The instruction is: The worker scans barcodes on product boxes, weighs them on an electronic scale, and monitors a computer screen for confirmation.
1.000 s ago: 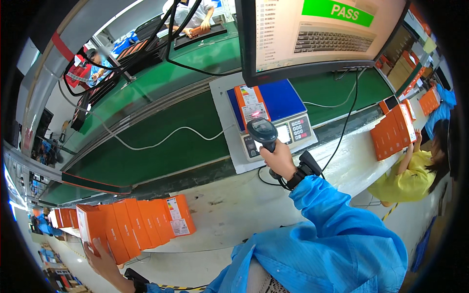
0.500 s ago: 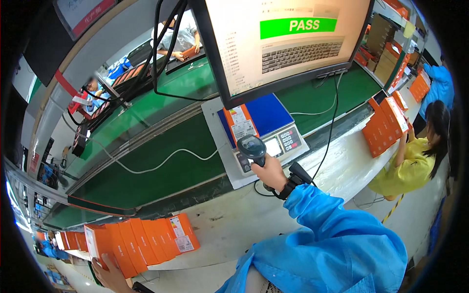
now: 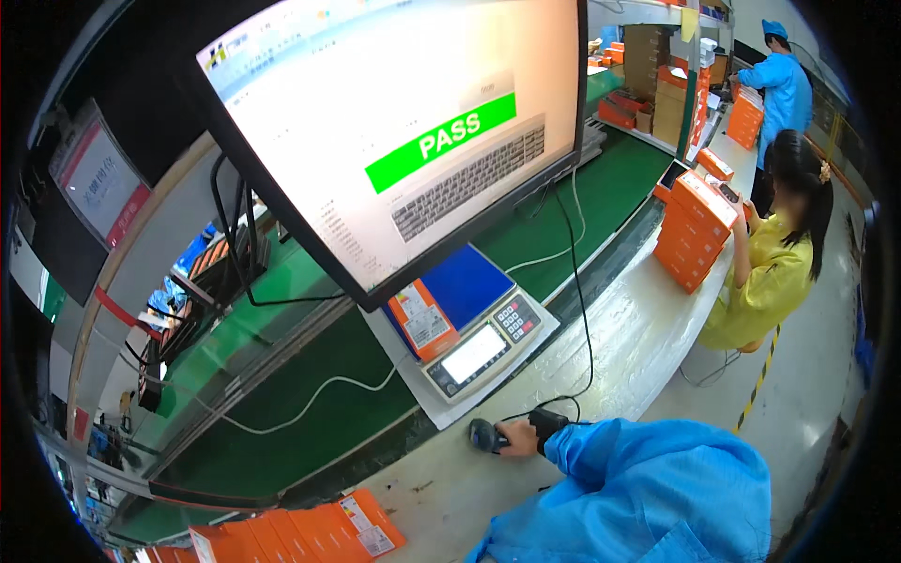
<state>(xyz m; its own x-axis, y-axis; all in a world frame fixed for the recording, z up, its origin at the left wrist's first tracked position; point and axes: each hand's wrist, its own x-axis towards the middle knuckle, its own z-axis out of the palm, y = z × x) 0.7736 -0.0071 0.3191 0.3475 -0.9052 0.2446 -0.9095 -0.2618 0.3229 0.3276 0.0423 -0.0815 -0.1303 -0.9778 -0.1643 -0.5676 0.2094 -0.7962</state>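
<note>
My right hand (image 3: 517,438), in a blue sleeve with a black band at the wrist, is closed around a dark handheld barcode scanner (image 3: 485,435). The scanner is low over the pale worktop, just in front of the scale; whether it touches the surface I cannot tell. On the blue plate of the weighing scale (image 3: 521,320) lies an orange box (image 3: 422,322) with white labels on its upper face. A row of orange boxes (image 3: 310,536) stands at the bottom left, cut off by the picture's edge. My left hand is out of view.
A large monitor (image 3: 413,122) with a green banner overhangs the scale. Behind it runs a green conveyor belt (image 3: 310,413). A black cable (image 3: 584,328) crosses the worktop (image 3: 619,333). At right, a co-worker in yellow (image 3: 765,291) stands by stacked orange boxes (image 3: 693,230); another in blue is beyond.
My right hand has brought the scanner down from the box on the scale to the worktop. The view has shifted, and my left hand, earlier at the row of boxes, has left it.
</note>
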